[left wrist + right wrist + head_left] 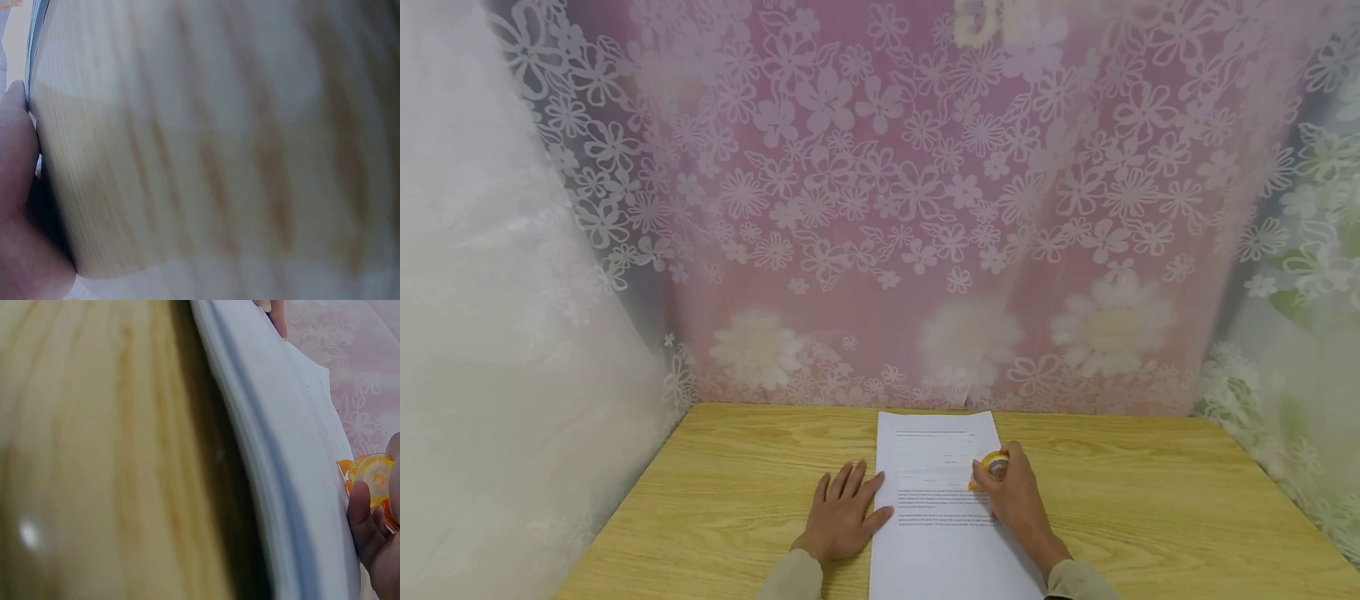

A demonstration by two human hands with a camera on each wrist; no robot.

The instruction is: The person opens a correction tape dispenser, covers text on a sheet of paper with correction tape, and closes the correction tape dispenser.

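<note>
Worktop [1150,500]: carries all | Paper stack [951,567]: long axis running forward, between hands | Left hand [841,521]: fingers spread, touching stack's left edge | Right hand [1021,502]: pinches orange tape dispenser [997,465] over stack's right part, tip toward printed lines [943,522]

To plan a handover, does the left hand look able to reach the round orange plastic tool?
Probably yes: only flat white printed paper lies between the left hand and the round orange plastic tool, though the right hand grips it and may need to loosen.
</note>
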